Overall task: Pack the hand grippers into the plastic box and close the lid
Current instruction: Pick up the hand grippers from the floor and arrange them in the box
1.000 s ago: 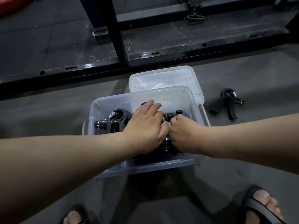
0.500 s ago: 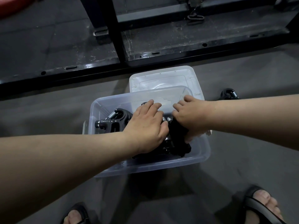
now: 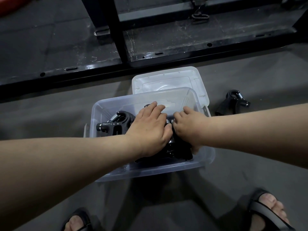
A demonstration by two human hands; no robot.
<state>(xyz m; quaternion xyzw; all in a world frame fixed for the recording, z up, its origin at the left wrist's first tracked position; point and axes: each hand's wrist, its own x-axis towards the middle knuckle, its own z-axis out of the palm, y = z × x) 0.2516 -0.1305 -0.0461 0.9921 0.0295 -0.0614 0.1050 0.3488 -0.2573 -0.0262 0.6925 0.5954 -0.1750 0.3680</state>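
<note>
**A:** Head view. Where is the stock?

**B:** Most of the hand grippers (image 3: 115, 125) lie heaped in the plastic box (image 3: 150, 170). The box sits on the floor (image 3: 50, 117), in front of a black steel frame (image 3: 120, 30). One loose gripper (image 3: 233, 104) lies on the floor to the right of the box, apart from it. The lid (image 3: 168, 79) lies flat behind the box, with its near edge hidden by the far wall.

**A:** Hands?

**B:** The left hand (image 3: 150, 129) rests on top of the heap, fingers straight and close together. It presses down and grips nothing. The right hand (image 3: 188, 129) is just beside it, fingers bent down into the heap. Its fingertips are hidden, so I cannot tell whether they hold a gripper or only push.

**A:** Handling note?

**B:** This is judgement, not observation.
- **Grippers:** They have hard handles and a steel coil spring, so I expect them to be stiff, fairly dense and not fragile.
- **Heap:** The splayed handles probably hook into one another, so the heap may sit proud of the rim. A flat palm on the bodies suits it better than a pinch.
- **Loose gripper:** Take it round both handles near the spring head, and lay it on its side in the free far corner.
- **Box and lid:** The box walls look thin and will likely flex. The lid should be light and bendy, so hold it by its long edges and press it down at the corners.
</note>
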